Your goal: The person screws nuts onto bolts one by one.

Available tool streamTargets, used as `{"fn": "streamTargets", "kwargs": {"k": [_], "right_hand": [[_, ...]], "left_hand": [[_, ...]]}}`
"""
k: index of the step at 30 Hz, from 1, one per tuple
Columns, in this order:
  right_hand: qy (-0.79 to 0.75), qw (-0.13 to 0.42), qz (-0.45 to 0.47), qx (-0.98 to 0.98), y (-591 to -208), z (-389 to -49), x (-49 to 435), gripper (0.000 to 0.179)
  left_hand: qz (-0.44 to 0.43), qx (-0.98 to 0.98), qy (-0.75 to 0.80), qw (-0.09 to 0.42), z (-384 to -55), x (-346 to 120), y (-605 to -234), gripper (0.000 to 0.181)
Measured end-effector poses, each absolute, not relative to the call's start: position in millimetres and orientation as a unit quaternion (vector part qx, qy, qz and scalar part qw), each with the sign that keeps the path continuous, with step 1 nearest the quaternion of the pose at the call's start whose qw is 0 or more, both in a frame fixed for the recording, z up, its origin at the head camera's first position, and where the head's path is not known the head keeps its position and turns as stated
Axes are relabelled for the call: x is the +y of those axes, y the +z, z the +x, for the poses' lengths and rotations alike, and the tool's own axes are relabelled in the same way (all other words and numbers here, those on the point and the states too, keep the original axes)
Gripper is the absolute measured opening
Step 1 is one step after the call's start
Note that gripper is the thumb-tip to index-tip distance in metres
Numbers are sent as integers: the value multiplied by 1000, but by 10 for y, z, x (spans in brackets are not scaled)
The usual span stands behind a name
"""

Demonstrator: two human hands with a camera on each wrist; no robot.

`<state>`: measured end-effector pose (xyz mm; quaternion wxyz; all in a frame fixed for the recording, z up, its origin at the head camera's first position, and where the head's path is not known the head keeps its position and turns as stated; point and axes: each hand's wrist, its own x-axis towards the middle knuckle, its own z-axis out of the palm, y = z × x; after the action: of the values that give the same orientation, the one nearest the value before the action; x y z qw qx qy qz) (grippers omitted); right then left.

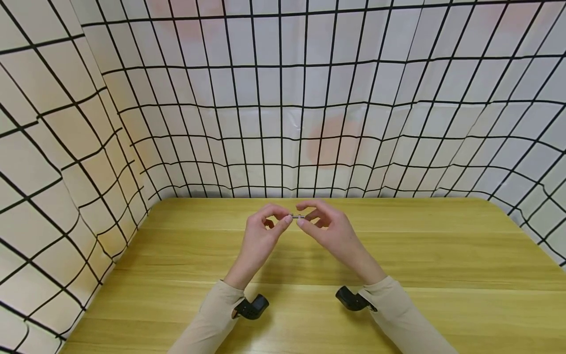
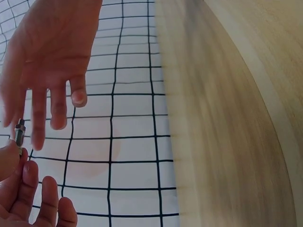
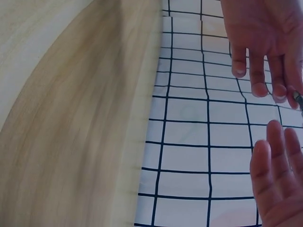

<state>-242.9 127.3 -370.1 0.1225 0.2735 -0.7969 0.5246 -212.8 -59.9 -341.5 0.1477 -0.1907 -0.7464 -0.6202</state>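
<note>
A small metal bolt (image 1: 297, 217) with a wider, nut-like collar lies level between the two hands, held above the table. My left hand (image 1: 262, 232) pinches one end between thumb and index finger. In the left wrist view the bolt (image 2: 20, 132) points up from that pinch, its dark tip near the other hand's fingers. My right hand (image 1: 334, 232) is at the other end, thumb tip close below the bolt and index finger raised off it. The left wrist view shows that right hand (image 2: 57, 56) with its fingers extended. At the right wrist view's edge the bolt (image 3: 298, 97) is partly cut off.
Beneath both hands lies a wood-grain table (image 1: 199, 265). A white sheet with a black grid (image 1: 265, 118) stands behind the table and along its sides. Each sleeved wrist carries a black camera mount (image 1: 253, 307).
</note>
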Motion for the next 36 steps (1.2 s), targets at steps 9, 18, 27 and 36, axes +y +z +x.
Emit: {"fn": "streamTargets", "kwargs": {"k": [9,18,27,36], "right_hand": [[518,154,322,-777,-3690,-2437,1258,18],[512,153,284,-796,-3687,-2432,1256,14],[534,144,282,-784,-3536,-2297,1200,11],[535,131,273,-789,-3712,-2424,1264,15]], "left_hand": [[-189,-748,-618,150,-2129,-611,-3419,7],[-192,-745,-622,148,-2115,-603,-3416,7],[-193,-745,-623,144,-2105,-579,-3407,6],[-189,-745,-623,145,-2094,-580,-3391,7]]}}
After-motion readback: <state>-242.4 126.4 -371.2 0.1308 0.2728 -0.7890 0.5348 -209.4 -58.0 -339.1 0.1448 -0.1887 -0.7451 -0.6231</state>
